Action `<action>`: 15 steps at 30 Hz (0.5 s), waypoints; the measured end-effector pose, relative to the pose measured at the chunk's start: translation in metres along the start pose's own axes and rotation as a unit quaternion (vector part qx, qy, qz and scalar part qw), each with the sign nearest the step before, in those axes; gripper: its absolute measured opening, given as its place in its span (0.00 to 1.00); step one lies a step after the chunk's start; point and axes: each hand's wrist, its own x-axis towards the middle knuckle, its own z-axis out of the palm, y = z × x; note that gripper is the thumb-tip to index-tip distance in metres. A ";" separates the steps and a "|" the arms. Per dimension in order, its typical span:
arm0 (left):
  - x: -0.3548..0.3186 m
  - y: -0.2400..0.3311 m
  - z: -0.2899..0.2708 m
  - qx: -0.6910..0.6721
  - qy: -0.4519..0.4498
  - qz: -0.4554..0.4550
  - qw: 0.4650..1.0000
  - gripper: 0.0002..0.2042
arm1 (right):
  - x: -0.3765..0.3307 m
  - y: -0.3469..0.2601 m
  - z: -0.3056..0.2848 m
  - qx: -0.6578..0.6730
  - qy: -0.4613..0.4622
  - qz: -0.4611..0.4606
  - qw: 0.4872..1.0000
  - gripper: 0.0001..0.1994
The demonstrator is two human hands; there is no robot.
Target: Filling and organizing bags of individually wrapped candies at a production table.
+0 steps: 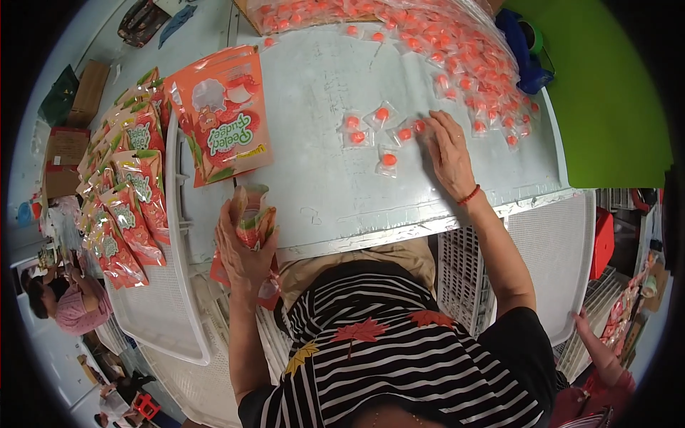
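Printed pouches: crinkled, glossy and full-looking, heaped left of the left hand on a white mesh tray [182,289].
Flat pouches [232,121]: a smooth orange stack just beyond the left hand, on the pale worktop [317,153].
Left hand [239,253]: wrapped around an upright open pouch [250,234], thumb on the near side; a light grip should keep the soft film's mouth round.
Loose sweets [387,160]: between the hands, nearer the right; red-orange rounds in clear, square, crimped wrappers.
Right hand [448,155]: fingers outstretched and fairly close together, nothing visibly held, tips at the nearest sweet; contact unclear. Flat, gentle fingertips would suit the slippery wrappers best.
Sweet pile [467,60]: a loose, shiny heap beyond the right hand.
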 end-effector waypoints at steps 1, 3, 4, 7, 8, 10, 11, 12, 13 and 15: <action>0.000 0.000 0.000 -0.001 0.000 0.003 1.000 0.43 | 0.001 0.005 -0.003 0.016 -0.024 0.021 0.999 0.22; 0.001 0.001 -0.001 -0.009 0.003 -0.002 1.000 0.43 | 0.008 0.002 -0.007 0.034 -0.048 0.038 0.998 0.26; 0.001 0.000 0.000 -0.008 0.005 -0.002 1.000 0.43 | 0.011 -0.003 -0.010 0.044 -0.064 0.014 0.997 0.31; -0.001 0.001 0.001 -0.002 0.004 0.002 1.000 0.43 | 0.019 -0.010 -0.002 0.058 -0.113 -0.008 0.992 0.47; 0.000 0.002 0.001 0.000 -0.009 -0.005 1.000 0.44 | 0.024 -0.014 0.004 0.022 -0.139 -0.028 0.990 0.49; 0.002 0.003 0.000 0.004 -0.018 -0.010 1.000 0.44 | 0.031 -0.017 0.019 0.000 -0.166 -0.050 0.985 0.51; 0.002 0.002 0.000 0.002 -0.017 -0.013 1.000 0.44 | 0.038 -0.021 0.024 0.002 -0.163 -0.052 0.985 0.51; 0.001 0.000 -0.001 0.000 -0.015 -0.016 1.000 0.45 | 0.045 -0.025 0.028 -0.012 -0.184 -0.072 0.980 0.50; 0.001 -0.001 -0.001 0.002 -0.011 -0.015 1.000 0.45 | 0.053 -0.029 0.032 -0.025 -0.205 -0.091 0.974 0.49; 0.001 -0.002 -0.001 0.007 -0.010 -0.006 1.000 0.46 | 0.061 -0.035 0.046 -0.012 -0.167 -0.119 0.979 0.44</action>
